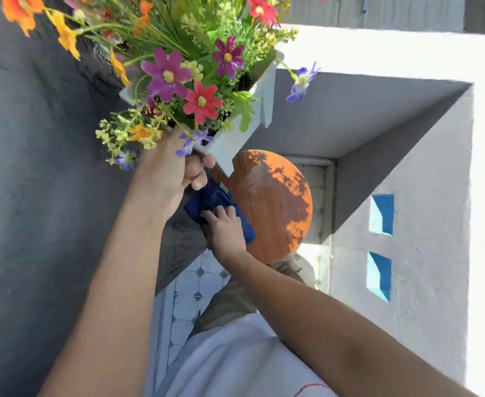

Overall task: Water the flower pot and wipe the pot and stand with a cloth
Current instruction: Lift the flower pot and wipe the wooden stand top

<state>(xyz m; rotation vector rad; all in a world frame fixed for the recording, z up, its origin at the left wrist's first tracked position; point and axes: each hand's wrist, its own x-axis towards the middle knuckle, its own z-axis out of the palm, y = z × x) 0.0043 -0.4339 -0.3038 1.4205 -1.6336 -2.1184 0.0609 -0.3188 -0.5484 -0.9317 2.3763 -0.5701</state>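
A white rectangular flower pot [261, 101] full of pink, red, orange and purple flowers [167, 75] is lifted and tilted above a round wooden stand [275, 207]. My left hand [172, 173] grips the pot's near corner from below. My right hand [224, 227] presses a dark blue cloth [215, 199] against the left edge of the stand's top. A pale smear shows on the wood near the pot's corner.
A dark grey wall [35, 167] runs along the left. White parapet walls [424, 196] with two blue openings [381, 213] enclose the right. Patterned floor tiles [195, 285] lie below the stand, close to my legs.
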